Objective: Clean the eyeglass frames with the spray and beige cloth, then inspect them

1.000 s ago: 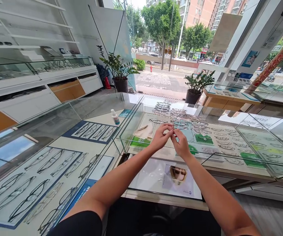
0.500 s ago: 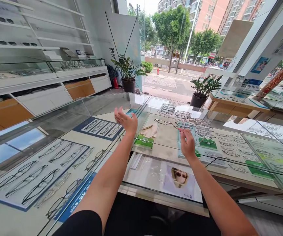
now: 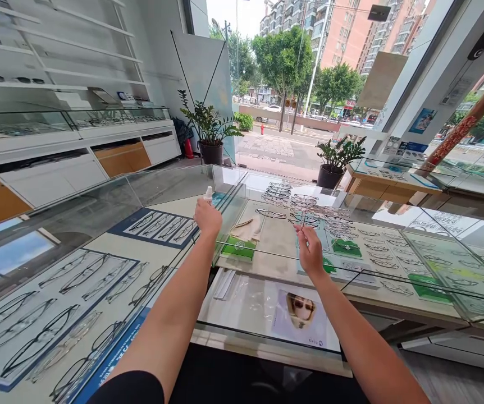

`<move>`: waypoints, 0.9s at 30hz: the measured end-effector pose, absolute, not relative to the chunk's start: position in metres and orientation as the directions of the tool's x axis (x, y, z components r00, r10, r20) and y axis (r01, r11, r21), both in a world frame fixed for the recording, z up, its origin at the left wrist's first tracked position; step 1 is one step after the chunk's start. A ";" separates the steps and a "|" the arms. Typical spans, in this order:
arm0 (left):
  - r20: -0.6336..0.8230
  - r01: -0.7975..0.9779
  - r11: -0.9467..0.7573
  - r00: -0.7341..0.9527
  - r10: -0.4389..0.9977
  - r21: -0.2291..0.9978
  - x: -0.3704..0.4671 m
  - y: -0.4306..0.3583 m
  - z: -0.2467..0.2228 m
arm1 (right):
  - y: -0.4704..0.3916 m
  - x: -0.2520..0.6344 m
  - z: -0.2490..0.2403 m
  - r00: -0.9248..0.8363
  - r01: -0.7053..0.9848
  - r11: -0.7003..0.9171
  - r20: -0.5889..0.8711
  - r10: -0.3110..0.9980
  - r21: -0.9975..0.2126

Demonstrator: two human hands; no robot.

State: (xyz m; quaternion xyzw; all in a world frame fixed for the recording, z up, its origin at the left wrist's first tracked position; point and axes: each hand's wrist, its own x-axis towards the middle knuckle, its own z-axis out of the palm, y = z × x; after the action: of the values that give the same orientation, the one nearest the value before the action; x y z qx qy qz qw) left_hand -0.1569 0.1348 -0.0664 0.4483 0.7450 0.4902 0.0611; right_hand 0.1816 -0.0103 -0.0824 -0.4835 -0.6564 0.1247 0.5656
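Observation:
My left hand (image 3: 208,217) is closed around a small spray bottle (image 3: 209,194). Its clear-white top sticks up above my fingers, and the rest is hidden by the hand. My right hand (image 3: 310,247) pinches a pair of eyeglasses (image 3: 304,217) over the glass counter, with thumb and fingers at the near side of the frame. Beyond and to the left of that hand lies another pair of eyeglasses (image 3: 270,214). Between my hands are a pale cloth (image 3: 248,229) and a green box (image 3: 238,247).
Trays of eyeglasses (image 3: 92,280) fill the left showcase. Many more frames (image 3: 278,193) lie at the far middle and right. A glass panel edge (image 3: 233,196) runs between the counters. A poster with a face in sunglasses (image 3: 301,314) lies near me. Potted plants (image 3: 211,151) stand beyond.
My left hand has gone from spread fingers to a closed grip on the spray bottle. My right hand keeps hold of the eyeglasses. The view has shifted slightly to the right.

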 end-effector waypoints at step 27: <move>0.160 -0.270 -0.061 0.363 0.918 0.961 -0.007 0.045 -0.026 | -0.022 0.172 -0.057 0.018 0.151 0.472 0.480 0.877 -0.868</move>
State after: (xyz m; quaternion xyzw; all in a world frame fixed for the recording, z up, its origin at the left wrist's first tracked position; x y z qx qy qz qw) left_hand -0.0073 0.0452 -0.0263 0.5475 0.2960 0.4804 0.6179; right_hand 0.1717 -0.0219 -0.0567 -0.4091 -0.6280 0.3105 0.5846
